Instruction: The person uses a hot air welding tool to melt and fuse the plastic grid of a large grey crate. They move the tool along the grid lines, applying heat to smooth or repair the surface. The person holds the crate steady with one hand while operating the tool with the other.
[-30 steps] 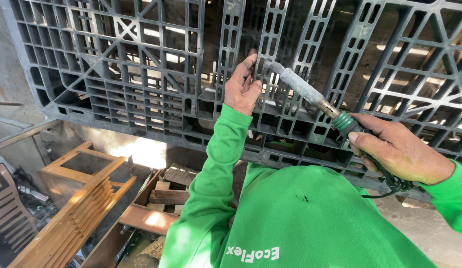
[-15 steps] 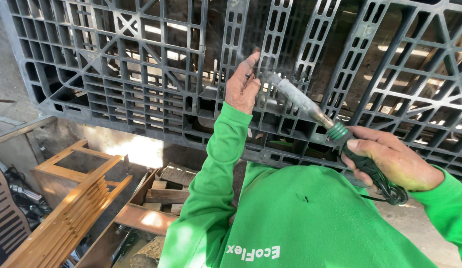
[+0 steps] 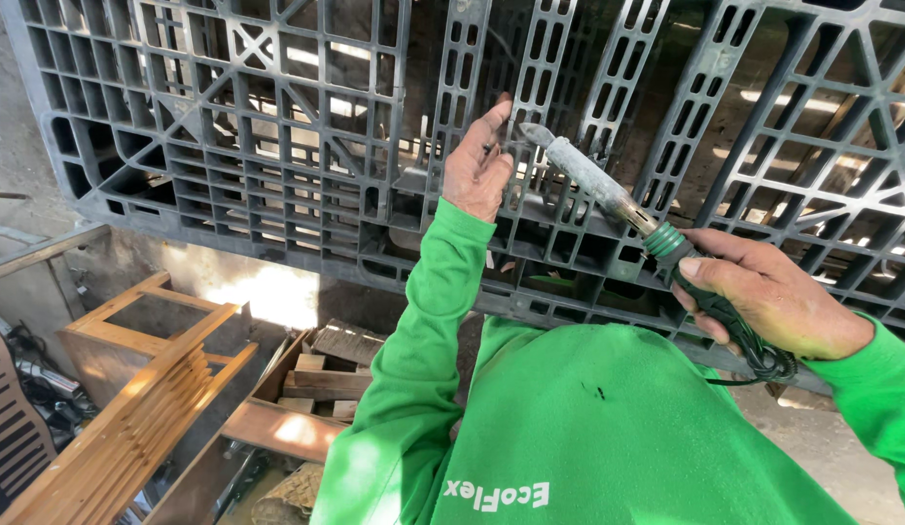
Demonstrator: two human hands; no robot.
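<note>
A large black plastic pallet stands on edge in front of me, its grid of ribs facing me. My left hand, in a green sleeve, is pressed against a vertical rib near the pallet's middle, thumb and fingers pinched at the rib. My right hand grips the green and black handle of a heating iron with a long grey, crusted shaft. The iron's tip points up and left and sits just right of my left fingertips, close to the rib. Its black cord loops under my right hand.
Lower left holds a stack of wooden slats, an open wooden frame and loose wood offcuts. A dark slatted piece leans at the far left edge. Concrete floor shows at lower right.
My left hand has stayed on the same rib. The iron's tip has shifted slightly, staying beside my left fingertips, and my right hand has hardly moved.
</note>
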